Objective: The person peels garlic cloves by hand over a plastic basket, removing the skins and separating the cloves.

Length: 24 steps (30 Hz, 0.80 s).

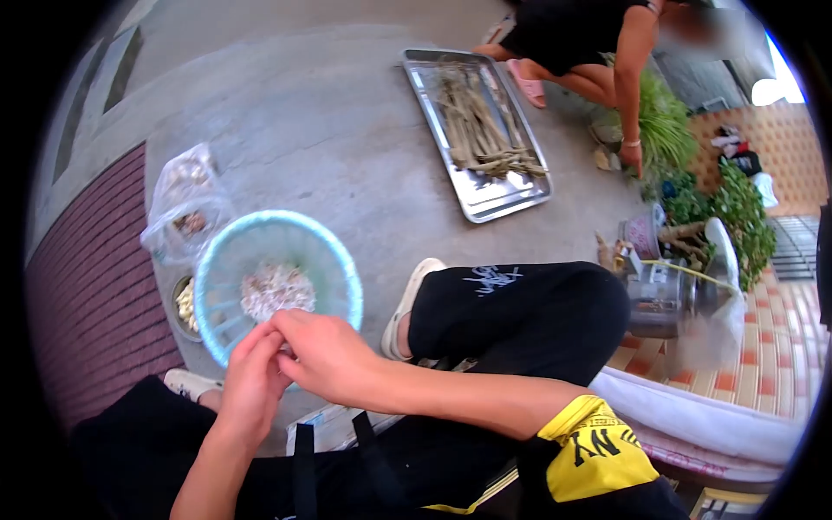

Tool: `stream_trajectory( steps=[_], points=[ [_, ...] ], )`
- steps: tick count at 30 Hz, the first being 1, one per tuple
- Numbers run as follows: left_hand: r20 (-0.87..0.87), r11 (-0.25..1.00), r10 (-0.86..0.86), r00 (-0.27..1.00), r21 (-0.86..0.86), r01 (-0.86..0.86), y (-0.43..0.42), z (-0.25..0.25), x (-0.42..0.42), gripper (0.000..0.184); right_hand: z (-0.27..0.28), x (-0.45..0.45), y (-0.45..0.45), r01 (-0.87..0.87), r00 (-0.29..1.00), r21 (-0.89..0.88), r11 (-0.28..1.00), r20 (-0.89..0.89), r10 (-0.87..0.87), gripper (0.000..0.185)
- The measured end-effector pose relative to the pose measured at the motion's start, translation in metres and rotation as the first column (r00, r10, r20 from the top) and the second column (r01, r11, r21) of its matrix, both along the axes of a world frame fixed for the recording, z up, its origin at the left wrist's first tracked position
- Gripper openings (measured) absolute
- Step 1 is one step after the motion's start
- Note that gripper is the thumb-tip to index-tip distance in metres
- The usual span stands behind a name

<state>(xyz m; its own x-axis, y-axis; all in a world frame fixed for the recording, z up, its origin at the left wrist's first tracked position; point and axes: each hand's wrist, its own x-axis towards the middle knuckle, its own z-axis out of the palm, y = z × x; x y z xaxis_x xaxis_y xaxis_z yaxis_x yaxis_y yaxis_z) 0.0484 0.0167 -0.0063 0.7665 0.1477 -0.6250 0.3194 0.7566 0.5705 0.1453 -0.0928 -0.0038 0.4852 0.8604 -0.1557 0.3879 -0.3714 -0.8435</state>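
Note:
My left hand [253,373] and my right hand [325,357] meet over the near rim of a light blue plastic basket [217,260]. Fingers of both hands are bent and pressed together; whatever they hold, if anything, is too small and hidden to name. Inside the basket lies a heap of whitish and pinkish papery scraps [276,290]. A metal bowl with pale cream pieces [185,305] stands just left of the basket, partly under its side.
Clear plastic bags [184,204] lie behind the basket. A metal tray [472,204] holds long dried stalks [472,121]. Beyond it a person in black [572,35] crouches, one hand lowered near green plants [659,121]. A metal pot [654,299] stands at right.

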Motion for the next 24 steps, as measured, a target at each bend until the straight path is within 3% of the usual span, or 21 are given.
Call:
stream_trajectory(
  steps=[2,3,4,6,9,12,16,19,24],
  points=[
    [-0.143,0.996,-0.017,0.99,0.084,0.029,-0.003,0.019,0.01,0.026,-0.001,0.008,-0.003,0.074,0.995,0.059,0.996,0.055,-0.077,0.02],
    [-0.213,0.989,0.004,0.977,0.145,0.027,-0.01,0.024,0.017,0.029,0.003,0.01,-0.004,0.086,0.996,-0.006,0.996,-0.028,-0.086,0.02],
    [-0.206,0.989,-0.01,0.979,0.142,0.04,-0.008,0.019,0.016,0.029,0.007,0.012,-0.004,0.091,0.988,-0.069,0.993,-0.115,-0.099,0.019],
    [-0.147,0.987,-0.075,0.986,0.131,0.095,0.0,0.008,0.011,0.029,0.011,0.014,-0.004,0.066,0.996,-0.108,0.992,-0.057,-0.073,0.02],
    [-0.211,0.985,-0.031,0.977,0.157,0.065,-0.003,0.017,0.015,0.025,0.01,0.009,-0.003,0.035,0.996,-0.196,0.98,0.084,-0.018,0.029],
    [-0.225,0.98,-0.068,0.972,0.167,0.108,-0.003,0.01,0.012,0.023,0.005,0.009,-0.004,-0.035,0.998,-0.259,0.965,0.05,0.05,0.029],
    [-0.227,0.97,-0.078,0.971,0.206,0.126,-0.003,0.004,0.009,0.023,0.009,0.007,-0.002,-0.034,0.999,-0.292,0.956,0.029,0.045,0.029],
    [-0.244,0.968,-0.043,0.969,0.229,0.101,-0.004,0.007,0.009,0.024,0.007,0.006,-0.003,-0.038,0.997,-0.216,0.976,0.052,0.051,0.028],
    [-0.224,0.994,0.011,0.974,0.111,0.014,0.001,0.006,0.005,0.025,0.004,0.009,0.004,-0.039,0.985,-0.228,0.973,-0.174,-0.001,0.028]
  ],
)
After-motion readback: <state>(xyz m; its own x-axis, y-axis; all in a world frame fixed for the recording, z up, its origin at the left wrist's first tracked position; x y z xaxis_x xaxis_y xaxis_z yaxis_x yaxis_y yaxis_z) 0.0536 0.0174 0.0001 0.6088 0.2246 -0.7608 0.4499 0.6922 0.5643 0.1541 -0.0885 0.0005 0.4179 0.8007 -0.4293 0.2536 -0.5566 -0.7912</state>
